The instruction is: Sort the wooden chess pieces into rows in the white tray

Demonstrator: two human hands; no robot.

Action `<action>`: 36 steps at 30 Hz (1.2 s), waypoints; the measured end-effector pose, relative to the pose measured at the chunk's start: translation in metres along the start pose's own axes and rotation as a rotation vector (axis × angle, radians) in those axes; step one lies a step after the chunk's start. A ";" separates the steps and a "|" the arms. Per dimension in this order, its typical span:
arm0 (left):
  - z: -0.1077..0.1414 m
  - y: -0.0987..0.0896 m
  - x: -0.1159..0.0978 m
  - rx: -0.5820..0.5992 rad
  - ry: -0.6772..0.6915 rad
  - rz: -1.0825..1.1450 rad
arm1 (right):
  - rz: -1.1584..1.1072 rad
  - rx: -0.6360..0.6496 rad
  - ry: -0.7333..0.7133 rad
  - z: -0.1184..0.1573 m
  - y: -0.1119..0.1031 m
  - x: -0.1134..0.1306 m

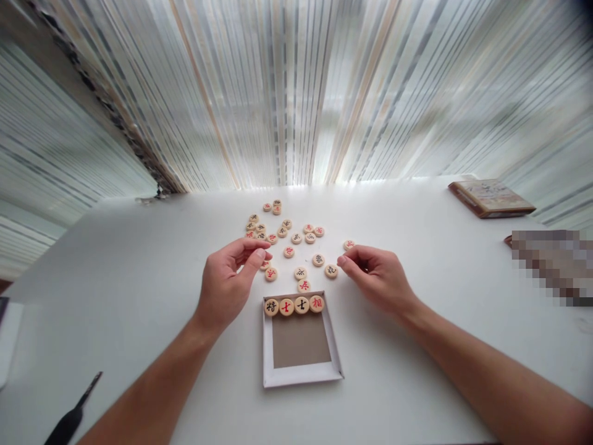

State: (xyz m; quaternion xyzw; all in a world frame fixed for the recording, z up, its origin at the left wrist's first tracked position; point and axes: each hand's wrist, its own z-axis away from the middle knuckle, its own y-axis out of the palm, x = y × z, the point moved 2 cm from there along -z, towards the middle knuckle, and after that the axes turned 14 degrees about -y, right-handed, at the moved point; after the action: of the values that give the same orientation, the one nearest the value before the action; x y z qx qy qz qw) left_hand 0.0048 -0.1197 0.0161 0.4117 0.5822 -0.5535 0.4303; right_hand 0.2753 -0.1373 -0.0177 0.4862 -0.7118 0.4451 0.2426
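Observation:
My left hand (228,279) hovers left of the pieces, open and loosely curved, thumb and fingertips close together; no piece shows in it. Just beyond its fingertips lies a red-marked xiangqi piece (271,274). My right hand (377,272) is closed, thumb against curled fingers; what it holds, if anything, is hidden. Nearest to it are a black-marked piece (330,271) and a red-marked piece (349,245) partly behind its knuckles. Between my forearms sits a shallow white box (303,376) with a brown bottom. Along its far wall is a row of black- and red-marked pieces (301,305).
Several loose round pieces (296,238) are scattered beyond the box on the white table (398,383). A flat brown-edged box (493,198) lies at the far right, near a pixelated object (546,262). A dark pointed tool (74,415) is lower left. Striped curtains (296,93) hang behind.

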 end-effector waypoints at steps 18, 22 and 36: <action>0.001 0.008 -0.028 0.029 0.120 -0.069 | 0.012 0.011 -0.006 0.001 0.001 -0.003; -0.004 0.001 -0.046 0.033 0.179 -0.136 | 0.004 0.014 -0.021 0.000 0.001 -0.001; -0.016 -0.009 0.027 -0.076 0.049 -0.204 | 0.032 0.043 0.003 0.002 0.000 0.002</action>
State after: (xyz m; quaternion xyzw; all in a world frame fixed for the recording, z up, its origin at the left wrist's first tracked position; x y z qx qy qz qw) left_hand -0.0126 -0.1036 -0.0065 0.3470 0.6521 -0.5618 0.3726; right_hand 0.2746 -0.1393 -0.0173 0.4792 -0.7093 0.4650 0.2258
